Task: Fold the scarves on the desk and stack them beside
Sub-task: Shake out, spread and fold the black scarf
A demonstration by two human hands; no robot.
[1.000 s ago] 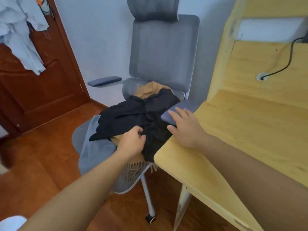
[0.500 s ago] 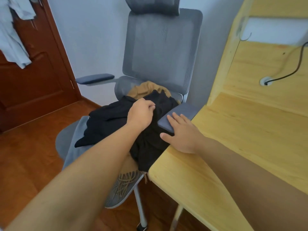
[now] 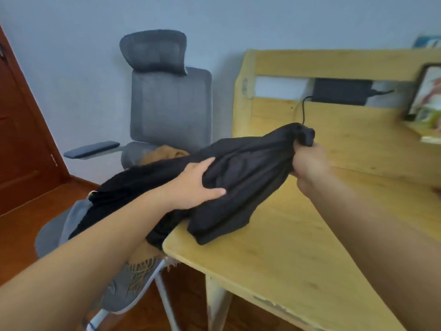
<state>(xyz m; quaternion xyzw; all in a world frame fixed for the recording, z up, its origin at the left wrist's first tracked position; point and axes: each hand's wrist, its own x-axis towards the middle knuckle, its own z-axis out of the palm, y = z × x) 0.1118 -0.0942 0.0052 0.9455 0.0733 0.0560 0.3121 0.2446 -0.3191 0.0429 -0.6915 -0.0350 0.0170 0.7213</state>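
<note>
A black scarf (image 3: pixel 248 168) stretches from the grey chair seat up over the left corner of the wooden desk (image 3: pixel 286 259). My left hand (image 3: pixel 193 185) grips its bunched middle above the desk's left edge. My right hand (image 3: pixel 307 158) holds one end in a fist, raised over the desk. A fold of the black scarf hangs down onto the desktop. A tan scarf (image 3: pixel 164 152) lies under it on the chair, and its fringe (image 3: pixel 140 268) hangs off the seat front. A grey cloth (image 3: pixel 71 216) lies at the seat's left.
The grey office chair (image 3: pixel 171 106) stands against the wall left of the desk, one armrest (image 3: pixel 91 149) sticking out left. A black adapter (image 3: pixel 341 91) with a cable sits at the desk's back shelf. A picture frame (image 3: pixel 427 91) stands far right. A brown door (image 3: pixel 21 130) is at left.
My right hand left the chair armrest and took hold of the black scarf's end. Both hands have lifted the scarf off the chair and pulled it right, over the desk.
</note>
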